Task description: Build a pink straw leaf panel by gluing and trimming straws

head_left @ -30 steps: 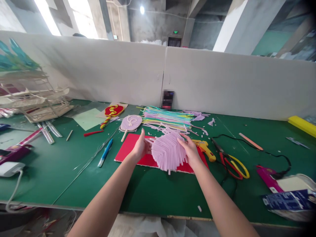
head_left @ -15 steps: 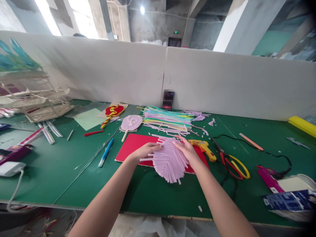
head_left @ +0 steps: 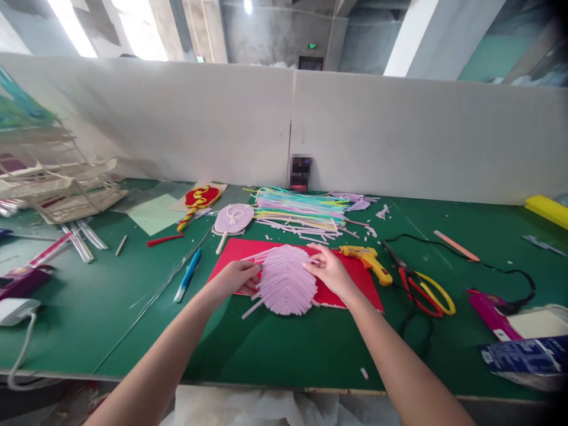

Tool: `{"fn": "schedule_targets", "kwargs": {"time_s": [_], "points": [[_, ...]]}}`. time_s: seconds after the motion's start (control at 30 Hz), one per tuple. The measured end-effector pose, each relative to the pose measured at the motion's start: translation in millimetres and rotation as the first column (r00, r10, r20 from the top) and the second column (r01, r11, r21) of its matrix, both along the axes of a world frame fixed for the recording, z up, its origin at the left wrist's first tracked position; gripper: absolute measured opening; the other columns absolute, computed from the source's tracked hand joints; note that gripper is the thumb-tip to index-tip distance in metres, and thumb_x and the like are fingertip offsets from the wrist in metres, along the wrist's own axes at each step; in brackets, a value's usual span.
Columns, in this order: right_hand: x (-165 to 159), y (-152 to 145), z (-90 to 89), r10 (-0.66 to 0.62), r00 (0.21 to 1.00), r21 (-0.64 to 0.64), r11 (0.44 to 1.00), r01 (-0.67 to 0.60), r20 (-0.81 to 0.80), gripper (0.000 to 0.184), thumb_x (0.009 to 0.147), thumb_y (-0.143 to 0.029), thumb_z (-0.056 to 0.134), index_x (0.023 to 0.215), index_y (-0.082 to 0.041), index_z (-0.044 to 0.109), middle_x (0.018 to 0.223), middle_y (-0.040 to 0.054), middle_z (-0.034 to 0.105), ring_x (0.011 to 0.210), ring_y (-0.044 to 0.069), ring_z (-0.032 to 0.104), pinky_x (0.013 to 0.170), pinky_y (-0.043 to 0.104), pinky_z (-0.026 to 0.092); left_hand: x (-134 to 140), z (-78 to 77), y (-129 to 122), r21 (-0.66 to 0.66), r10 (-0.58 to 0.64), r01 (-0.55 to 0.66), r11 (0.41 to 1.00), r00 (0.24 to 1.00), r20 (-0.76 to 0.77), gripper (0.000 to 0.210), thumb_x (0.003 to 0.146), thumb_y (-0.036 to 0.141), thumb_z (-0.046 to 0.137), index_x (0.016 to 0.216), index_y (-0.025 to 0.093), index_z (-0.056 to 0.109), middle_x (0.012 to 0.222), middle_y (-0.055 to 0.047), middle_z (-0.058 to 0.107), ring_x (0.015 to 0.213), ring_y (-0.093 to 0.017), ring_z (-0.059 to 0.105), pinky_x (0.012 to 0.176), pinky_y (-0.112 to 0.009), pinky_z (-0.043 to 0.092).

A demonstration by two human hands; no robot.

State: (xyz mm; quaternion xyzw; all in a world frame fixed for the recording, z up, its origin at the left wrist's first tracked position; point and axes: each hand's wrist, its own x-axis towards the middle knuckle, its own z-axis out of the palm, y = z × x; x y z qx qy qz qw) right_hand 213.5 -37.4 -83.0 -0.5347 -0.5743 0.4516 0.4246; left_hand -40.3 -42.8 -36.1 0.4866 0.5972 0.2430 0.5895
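The left hand point(head_left: 243, 276) and right hand point(head_left: 329, 271) pinch opposite edges of the lilac leaf point(head_left: 287, 283) over the red board point(head_left: 235, 251); whether it touches is unclear. Light, level pressure should keep it flat.

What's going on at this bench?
A person has a rounded, ribbed lilac piece between both hands: left hand and right hand at opposite sides, over the near edge of a red board. A few strips stick out on its left. Beyond lies a bundle of coloured strips; to the right, a yellow glue gun.
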Motion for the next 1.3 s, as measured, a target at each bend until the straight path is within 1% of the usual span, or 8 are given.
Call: {"fn": "schedule_targets", "kwargs": {"time_s": [0.17, 0.33, 0.43, 0.63, 0.8, 0.93, 1.1, 1.3], "points": [[-4.8, -8.7, 14.2, 0.004, 0.975, 0.083, 0.996, -0.023, 0.220, 0.053, 0.076, -0.040, 0.064, 0.125, -0.025, 0.052, 0.087, 0.0025, 0.068, 0.078, 0.018, 0.066, 0.074, 0.031, 0.052, -8.0, 6.0, 1.3, 0.008, -0.072, 0.075, 0.997, 0.975, -0.210, 0.028, 0.070, 0.043, 0.067, 0.071, 0.017, 0.058, 0.059, 0.000, 0.060, 0.058, -0.017, 0.063, 0.059, -0.028, 0.052], [31.3, -5.8, 31.5, -0.462, 0.740, 0.367, 0.879, 0.306, 0.489, 0.031, 0.085, -0.047, 0.049, 0.093, -0.022, 0.066, 0.080, 0.0062, 0.070, 0.075, 0.021, 0.065, 0.070, 0.031, 0.048, -11.1, 20.1, -7.1, 0.277, 0.108, 0.118, 0.954, 0.724, -0.681, 0.021, 0.083, 0.039, 0.053, 0.076, 0.021, 0.061, 0.061, -0.002, 0.066, 0.062, -0.019, 0.064, 0.057, -0.025, 0.043], [70.2, -2.0, 33.2, -0.589, 0.524, 0.420, 0.807, 0.415, 0.615, 0.035, 0.083, -0.049, 0.046, 0.083, -0.019, 0.065, 0.079, 0.0096, 0.068, 0.074, 0.024, 0.063, 0.068, 0.034, 0.047, -0.4, 26.1, -9.4, 0.389, 0.134, 0.268, 0.882, 0.648, -0.750, 0.025, 0.090, 0.035, 0.043, 0.084, 0.022, 0.063, 0.077, -0.005, 0.070, 0.072, -0.021, 0.066, 0.059, -0.026, 0.042], [111.0, -6.5, 22.2, -0.387, 0.247, 0.247, 0.857, 0.453, 0.889, 0.062, 0.073, -0.073, 0.044, 0.085, -0.015, 0.064, 0.085, 0.0177, 0.065, 0.081, 0.033, 0.062, 0.067, 0.041, 0.048, 41.3, 7.5, -9.6, 0.508, 0.028, 0.636, 0.580, 0.608, -0.793, 0.033, 0.094, 0.031, 0.043, 0.121, 0.019, 0.057, 0.120, -0.010, 0.064, 0.107, -0.025, 0.062, 0.090, -0.036, 0.047], [114.0, -7.5, 4.6, -0.253, 0.275, 0.142, 0.919, 0.367, 0.928, 0.052, 0.073, -0.065, 0.050, 0.082, -0.016, 0.063, 0.078, 0.0150, 0.065, 0.079, 0.031, 0.063, 0.066, 0.038, 0.047, 60.0, -20.5, -16.6, 0.502, 0.062, 0.725, 0.471, 0.540, -0.839, 0.065, 0.090, 0.054, 0.044, 0.138, 0.009, 0.042, 0.144, -0.020, 0.043, 0.135, -0.034, 0.037, 0.110, -0.051, 0.030], [115.1, -5.7, -0.3, -0.321, 0.348, 0.175, 0.903, 0.392, 0.881, 0.036, 0.075, -0.053, 0.049, 0.080, -0.018, 0.060, 0.079, 0.0114, 0.064, 0.077, 0.027, 0.063, 0.064, 0.034, 0.045, 59.5, -37.5, -17.3, 0.499, 0.080, 0.721, 0.481, 0.531, -0.844, 0.070, 0.089, 0.058, 0.040, 0.140, 0.009, 0.040, 0.147, -0.021, 0.039, 0.137, -0.036, 0.033, 0.109, -0.054, 0.029], [98.0, -9.5, 24.2, -0.495, 0.376, 0.248, 0.803, 0.542, 0.783, 0.047, 0.070, -0.060, 0.056, 0.095, -0.021, 0.056, 0.080, 0.0093, 0.065, 0.072, 0.029, 0.062, 0.055, 0.033, 0.043, 56.5, -47.6, -17.5, 0.516, 0.096, 0.696, 0.500, 0.547, -0.832, 0.068, 0.090, 0.056, 0.039, 0.139, 0.009, 0.043, 0.147, -0.021, 0.039, 0.136, -0.036, 0.034, 0.110, -0.054, 0.029], [52.3, -8.5, 56.1, -0.533, 0.405, 0.365, 0.830, 0.421, 0.743, 0.055, 0.069, -0.060, 0.061, 0.112, -0.026, 0.053, 0.093, 0.0087, 0.069, 0.074, 0.029, 0.064, 0.057, 0.034, 0.045, 52.7, -47.4, -16.8, 0.539, 0.087, 0.688, 0.485, 0.576, -0.813, 0.067, 0.090, 0.058, 0.036, 0.138, 0.011, 0.046, 0.146, -0.018, 0.040, 0.135, -0.036, 0.036, 0.110, -0.055, 0.029]]}}
